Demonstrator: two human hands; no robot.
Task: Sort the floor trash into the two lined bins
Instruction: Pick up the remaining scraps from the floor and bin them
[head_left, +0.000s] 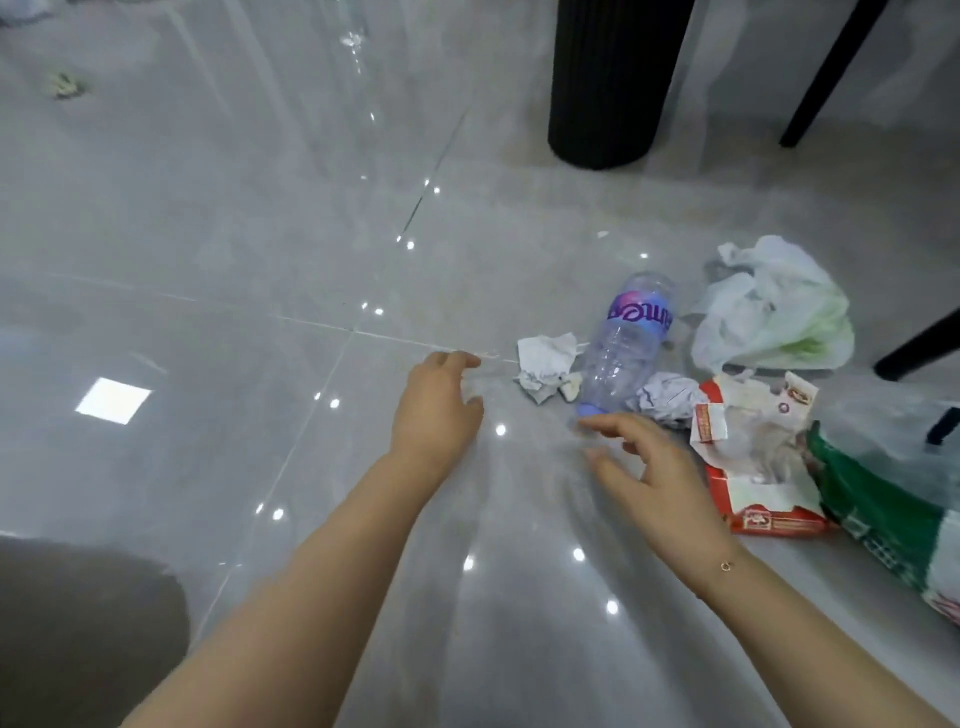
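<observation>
Both hands are out over the floor, left hand and right hand, fingers loose and holding nothing. The bottle lies just past them with crumpled paper touching it, and a torn red box and white bag sit off to the right.

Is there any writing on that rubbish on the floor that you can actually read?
Plastic bottle label: white letters, seen upside down and partly hidden; only something like "ume" shows, too incomplete to read.
Torn red carton: small print and round logos, too blurred to read.
Green and white bag: print too blurred to read.
</observation>
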